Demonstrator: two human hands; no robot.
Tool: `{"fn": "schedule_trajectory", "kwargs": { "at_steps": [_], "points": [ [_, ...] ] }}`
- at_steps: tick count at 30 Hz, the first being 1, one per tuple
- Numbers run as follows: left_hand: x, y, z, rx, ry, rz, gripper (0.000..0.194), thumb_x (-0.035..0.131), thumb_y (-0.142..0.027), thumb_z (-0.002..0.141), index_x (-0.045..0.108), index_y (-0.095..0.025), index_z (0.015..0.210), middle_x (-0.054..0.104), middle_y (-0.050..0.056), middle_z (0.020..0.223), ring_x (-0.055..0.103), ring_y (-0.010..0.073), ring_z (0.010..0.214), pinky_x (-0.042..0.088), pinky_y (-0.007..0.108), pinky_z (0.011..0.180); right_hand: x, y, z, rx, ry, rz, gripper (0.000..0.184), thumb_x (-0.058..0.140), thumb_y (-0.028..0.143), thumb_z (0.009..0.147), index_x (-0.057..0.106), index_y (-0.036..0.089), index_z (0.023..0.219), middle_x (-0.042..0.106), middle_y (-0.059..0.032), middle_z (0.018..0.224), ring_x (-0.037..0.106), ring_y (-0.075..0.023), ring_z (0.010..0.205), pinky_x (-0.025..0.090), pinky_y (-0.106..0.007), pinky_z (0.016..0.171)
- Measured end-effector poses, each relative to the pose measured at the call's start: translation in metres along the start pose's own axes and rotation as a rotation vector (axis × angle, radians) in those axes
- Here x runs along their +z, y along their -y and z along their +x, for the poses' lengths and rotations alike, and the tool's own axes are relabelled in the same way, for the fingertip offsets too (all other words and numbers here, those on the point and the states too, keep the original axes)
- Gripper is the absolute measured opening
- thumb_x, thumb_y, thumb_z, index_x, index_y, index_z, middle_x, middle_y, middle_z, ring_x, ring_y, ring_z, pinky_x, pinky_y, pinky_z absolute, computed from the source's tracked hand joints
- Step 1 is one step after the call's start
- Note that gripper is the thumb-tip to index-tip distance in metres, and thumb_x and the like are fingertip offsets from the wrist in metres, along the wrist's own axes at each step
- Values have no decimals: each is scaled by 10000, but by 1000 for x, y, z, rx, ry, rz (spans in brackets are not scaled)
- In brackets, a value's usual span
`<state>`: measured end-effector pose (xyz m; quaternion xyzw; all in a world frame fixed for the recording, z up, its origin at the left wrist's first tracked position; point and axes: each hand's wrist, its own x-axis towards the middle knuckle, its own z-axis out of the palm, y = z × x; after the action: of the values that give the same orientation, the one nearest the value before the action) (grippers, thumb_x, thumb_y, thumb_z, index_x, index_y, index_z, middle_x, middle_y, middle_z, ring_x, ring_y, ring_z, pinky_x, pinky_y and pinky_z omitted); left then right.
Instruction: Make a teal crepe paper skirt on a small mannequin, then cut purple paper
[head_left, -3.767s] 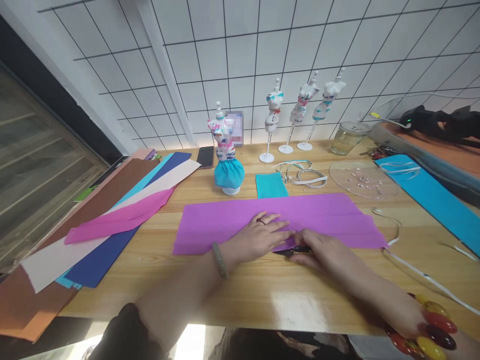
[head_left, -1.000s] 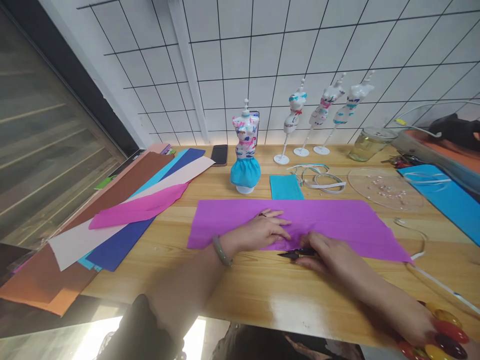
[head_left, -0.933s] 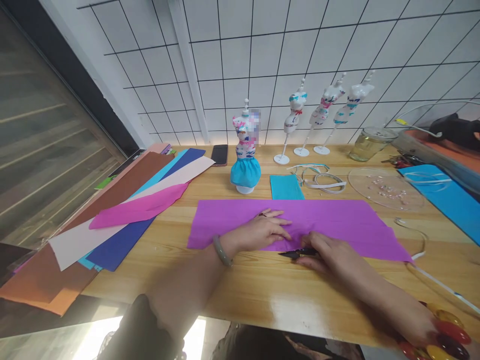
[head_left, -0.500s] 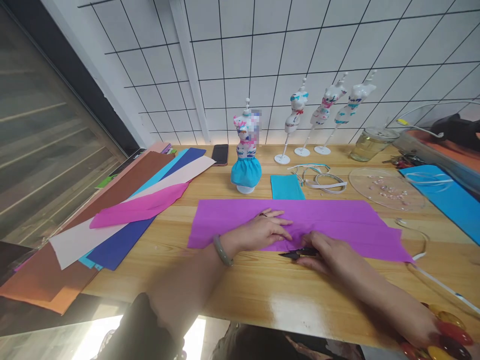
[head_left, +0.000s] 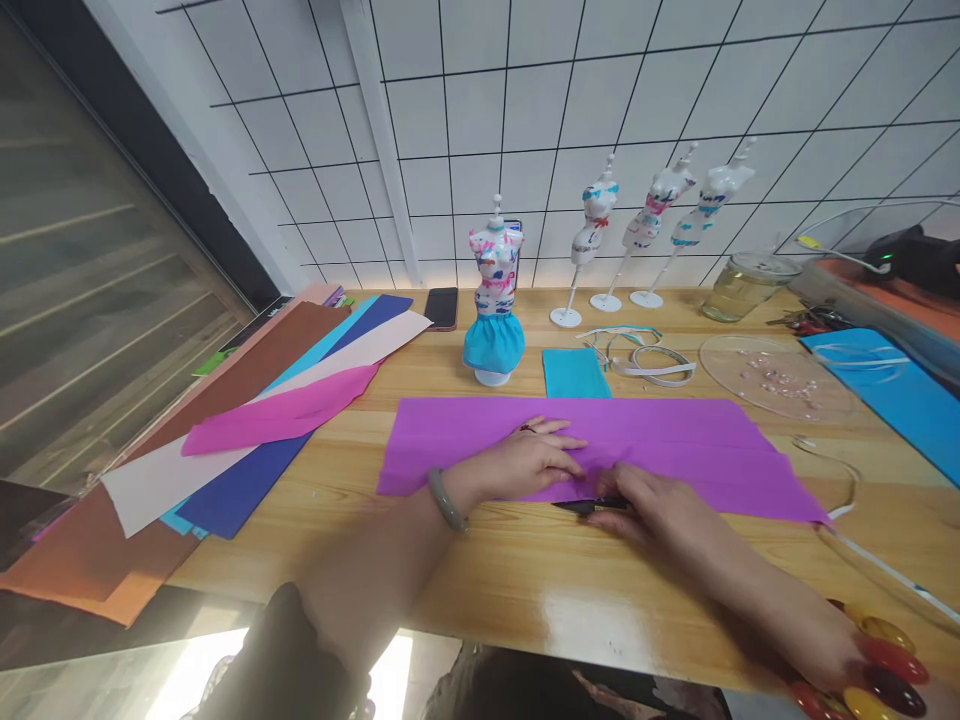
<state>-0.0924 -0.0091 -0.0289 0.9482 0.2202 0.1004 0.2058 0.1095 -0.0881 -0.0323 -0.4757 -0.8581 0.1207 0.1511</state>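
A long strip of purple fabric [head_left: 667,425] lies flat across the table in front of me. My left hand [head_left: 541,460] rests on its middle, palm down, fingers stretched out. Just to the right, my right hand [head_left: 637,498] is closed around small black scissors [head_left: 589,507], the fingertips touching the fabric's near edge. The scissors point left along that edge, and the fabric partly covers them. Behind the strip is a small turquoise fabric piece [head_left: 576,374]. A mini dress form [head_left: 495,270] in a turquoise skirt [head_left: 493,343] stands farther back.
Coloured fabric sheets [head_left: 255,420] are piled at the left. Several white dress forms [head_left: 598,215] stand along the tiled wall. To the right are coiled ribbons [head_left: 652,368], a clear plate of beads [head_left: 780,378], a glass jar [head_left: 748,287] and blue fabric [head_left: 892,385].
The scissors have moved slightly up and left against the fabric's near edge. Less of their blades shows now. My left hand has stayed in place on the fabric.
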Motion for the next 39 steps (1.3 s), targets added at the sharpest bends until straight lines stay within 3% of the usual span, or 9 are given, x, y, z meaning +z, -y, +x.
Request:
{"fn": "schedule_trajectory", "kwargs": {
  "at_steps": [12, 26, 39],
  "points": [
    [0, 0, 1, -2, 13, -13, 269, 394, -199, 866, 632, -266, 970, 479, -28, 1300, 254, 170, 1294, 181, 375, 1061, 5, 3, 6, 0, 19, 11, 239, 532, 388, 812, 540, 203, 963, 643, -57, 860, 612, -202, 755, 462, -303, 635],
    [-1, -1, 1, -8, 20, -11, 270, 384, -217, 875, 623, -255, 996, 481, -28, 1298, 263, 162, 1288, 180, 360, 1064, 4, 5, 3, -23, -6, -24, 230, 519, 384, 821, 535, 199, 957, 647, -61, 859, 619, -209, 758, 468, -305, 624],
    [2, 2, 1, 10, 7, -23, 251, 408, -164, 854, 641, -258, 874, 480, -50, 1297, 242, 162, 1297, 175, 364, 1063, 10, 10, 10, -64, -34, -30, 183, 508, 365, 831, 527, 200, 907, 642, -54, 811, 613, -202, 711, 456, -297, 594]
  ]
}}
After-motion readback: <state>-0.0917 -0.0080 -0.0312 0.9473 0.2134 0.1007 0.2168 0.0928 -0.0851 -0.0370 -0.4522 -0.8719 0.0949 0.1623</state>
